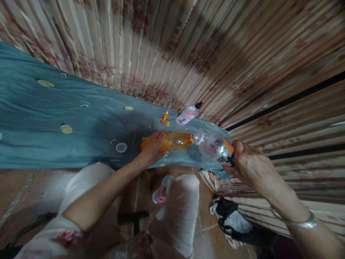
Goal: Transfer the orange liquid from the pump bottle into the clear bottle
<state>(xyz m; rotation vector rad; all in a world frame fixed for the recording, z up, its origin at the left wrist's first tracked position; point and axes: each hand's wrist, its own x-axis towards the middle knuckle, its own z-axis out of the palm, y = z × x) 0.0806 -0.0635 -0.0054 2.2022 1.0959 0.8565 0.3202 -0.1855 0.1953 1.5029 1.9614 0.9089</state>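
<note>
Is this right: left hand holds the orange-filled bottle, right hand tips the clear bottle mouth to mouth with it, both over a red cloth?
Not quite. The head view shows the cloth is blue-grey with small patterns, not red. The rest holds: the left hand holds the orange-filled bottle, and the right hand tips the clear bottle mouth to mouth with it.

The left hand (152,147) wraps the orange bottle (175,141), which lies on its side, neck pointing away from the grip toward the clear bottle (214,146). The clear one, held at its labelled base by the right hand (252,163), tilts mouth-to-mouth against it.
</note>
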